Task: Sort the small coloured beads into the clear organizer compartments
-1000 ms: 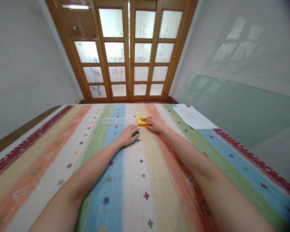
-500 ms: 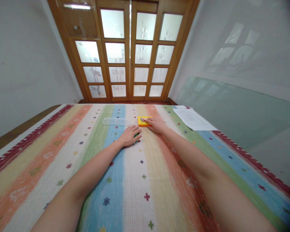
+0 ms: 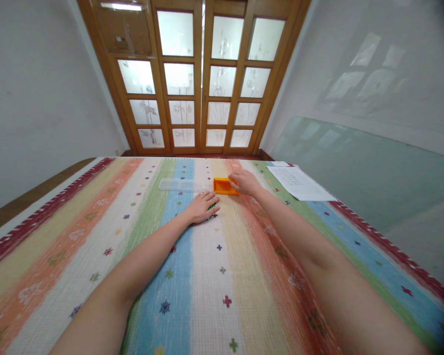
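My left hand [image 3: 203,208] rests on the tablecloth with its fingers curved over a small green thing [image 3: 212,206]. Most of that thing is hidden under the fingers, so its kind does not show. Further off, a shallow orange box [image 3: 222,186] lies with its hollow inside facing up. My right hand [image 3: 246,182] has its thumb and fingers closed at the box's right end. To the left of the box is a flat, clear plastic tray [image 3: 177,185], beyond my left hand and apart from it.
A striped cloth [image 3: 207,296] covers the table. White printed sheets [image 3: 299,183] lie at the far right. A pale glass panel [image 3: 355,172] leans on the right wall, and wooden doors with frosted panes [image 3: 202,98] stand behind the table.
The box's yellow face with a dice-like picture showed earlier; now its hollow orange inside shows. My right hand has shifted from its top to its right end. The left hand stays nearly still.
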Demonstrator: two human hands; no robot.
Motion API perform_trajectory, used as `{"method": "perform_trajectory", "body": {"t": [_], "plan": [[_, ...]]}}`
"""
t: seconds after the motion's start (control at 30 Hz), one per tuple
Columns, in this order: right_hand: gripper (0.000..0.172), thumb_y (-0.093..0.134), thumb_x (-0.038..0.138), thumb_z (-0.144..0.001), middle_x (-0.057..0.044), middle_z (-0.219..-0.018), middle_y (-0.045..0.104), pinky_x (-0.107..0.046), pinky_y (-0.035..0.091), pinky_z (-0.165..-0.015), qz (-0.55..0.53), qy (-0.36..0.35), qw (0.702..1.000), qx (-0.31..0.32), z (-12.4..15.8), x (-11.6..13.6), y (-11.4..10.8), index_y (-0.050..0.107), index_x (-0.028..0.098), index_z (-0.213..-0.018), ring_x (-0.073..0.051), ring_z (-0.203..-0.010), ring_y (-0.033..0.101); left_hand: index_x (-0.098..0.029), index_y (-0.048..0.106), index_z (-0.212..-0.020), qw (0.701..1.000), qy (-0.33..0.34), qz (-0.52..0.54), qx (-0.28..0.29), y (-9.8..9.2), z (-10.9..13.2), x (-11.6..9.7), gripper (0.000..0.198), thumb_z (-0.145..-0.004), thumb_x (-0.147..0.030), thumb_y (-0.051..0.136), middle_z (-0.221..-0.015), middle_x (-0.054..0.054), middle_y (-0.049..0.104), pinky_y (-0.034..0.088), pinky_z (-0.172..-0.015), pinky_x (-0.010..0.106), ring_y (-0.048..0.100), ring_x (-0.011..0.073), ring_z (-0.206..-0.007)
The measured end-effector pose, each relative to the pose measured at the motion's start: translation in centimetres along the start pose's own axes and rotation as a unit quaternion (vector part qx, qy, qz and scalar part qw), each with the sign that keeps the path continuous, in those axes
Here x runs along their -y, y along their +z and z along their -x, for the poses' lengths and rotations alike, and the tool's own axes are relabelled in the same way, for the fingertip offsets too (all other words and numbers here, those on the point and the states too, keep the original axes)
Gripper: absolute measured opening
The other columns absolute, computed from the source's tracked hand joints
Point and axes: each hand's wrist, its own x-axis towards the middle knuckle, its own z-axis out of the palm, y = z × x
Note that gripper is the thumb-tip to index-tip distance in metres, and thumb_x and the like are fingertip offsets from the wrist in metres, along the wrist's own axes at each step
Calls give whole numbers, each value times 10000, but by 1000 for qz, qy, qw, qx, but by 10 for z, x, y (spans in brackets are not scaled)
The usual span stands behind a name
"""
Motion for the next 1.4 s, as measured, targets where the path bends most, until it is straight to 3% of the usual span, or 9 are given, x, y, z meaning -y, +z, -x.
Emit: {"method": "perform_trajectory", "body": {"t": [0.13,0.27,0.43,0.57,0.77,0.9,1.0,1.17,1.4], "plan": [[348,502,256,-1021,-192,-1257,658,-451,404,-1062,23,79,994,-71,-22,-11,-12,699,140,-1283,-344,-1192,540,-257,564,-1512,1000,6,10,-17,1,1,0,596,-1078,-605,349,-1629,102,477,278,-1271,506,358,282,-1555],[359,481,192,-1005,-201,-1239,627,-449,447,-1009,33,173,977,-119,-35,-12,-5,689,150,-1295,-349,-1171,521,-237,618,-1451,999,13,16,-46,-2,1,0,548,-1091,-556,355,-1584,103,526,308,-1267,479,425,266,-1505],[417,453,190,-1022,-193,-1331,582,-410,501,-928,-11,242,964,-106,-39,-7,12,608,170,-1408,-325,-1144,571,-228,676,-1364,996,6,34,-87,-5,0,1,503,-1109,-492,333,-1482,90,611,385,-1225,450,527,241,-1394],[496,477,219,-1030,-216,-1426,538,-442,490,-991,-5,260,959,-109,-40,-5,15,500,153,-1522,-345,-1220,559,-223,692,-1336,995,8,31,-94,-4,0,2,489,-1110,-476,340,-1470,86,618,389,-1221,453,527,241,-1388],[448,517,235,-1002,-207,-1393,595,-484,456,-1084,-23,168,976,-138,-40,12,21,612,133,-1428,-354,-1265,546,-228,742,-1246,990,-13,33,-133,-8,1,5,425,-1090,-444,412,-1370,88,673,427,-1172,458,581,248,-1297],[314,499,282,-1047,-140,-1182,715,-400,477,-1045,-71,51,996,-18,-39,44,33,753,179,-1201,-279,-1136,630,-219,770,-1158,978,-75,21,-194,-15,1,23,305,-1025,-354,532,-1283,100,704,444,-1135,487,592,278,-1246],[318,570,348,-1041,-121,-1265,704,-401,440,-1091,-83,-14,996,-18,-38,69,42,720,197,-1277,-270,-1203,611,-220,763,-1148,967,-109,13,-229,-19,3,39,271,-989,-303,560,-1254,102,709,442,-1129,509,586,292,-1235],[465,700,401,-984,-147,-1375,656,-448,381,-1148,-76,-15,997,-22,-38,88,49,643,193,-1396,-303,-1310,562,-217,731,-1197,960,-133,2,-248,-19,8,54,293,-948,-292,597,-1254,110,697,442,-1130,520,571,307,-1240],[418,678,376,-995,-135,-1365,659,-493,297,-1214,-108,-18,992,-60,-31,90,48,625,201,-1371,-294,-1310,558,-211,617,-1399,966,-115,3,-230,-19,6,47,466,-948,-325,619,-1386,127,641,389,-1191,517,528,321,-1322]]}}
